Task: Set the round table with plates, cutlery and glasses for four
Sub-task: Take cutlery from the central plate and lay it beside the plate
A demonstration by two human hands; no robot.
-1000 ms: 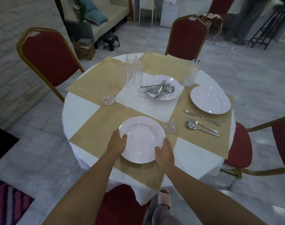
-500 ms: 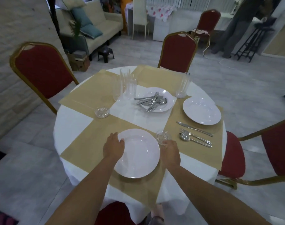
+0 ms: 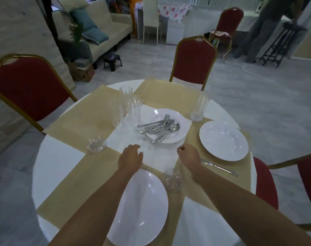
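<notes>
A white plate (image 3: 144, 206) lies on the tan placemat at the near edge of the round table (image 3: 55, 167), under my forearms. My left hand (image 3: 130, 159) hovers past it with loosely curled fingers, holding nothing. My right hand (image 3: 189, 156) is curled into a fist, also holding nothing. Beyond both hands, a centre plate (image 3: 179, 137) carries a pile of cutlery (image 3: 160, 129). Another white plate (image 3: 223, 141) sits at the right place, with a knife (image 3: 220, 168) beside it. Tall glasses (image 3: 126, 109) cluster at the back left; one more tall glass (image 3: 200, 108) stands by the right plate.
Small cut-glass dishes sit at the left (image 3: 96, 145) and between my arms (image 3: 172, 179). Red chairs ring the table: left (image 3: 28, 89), far (image 3: 194, 63), right (image 3: 305, 174). A sofa (image 3: 98, 32) and a standing person (image 3: 263, 29) are in the background.
Both hands have let go of the near plate, which now rests on the placemat, and have moved forward toward the table's centre. The view has tilted up.
</notes>
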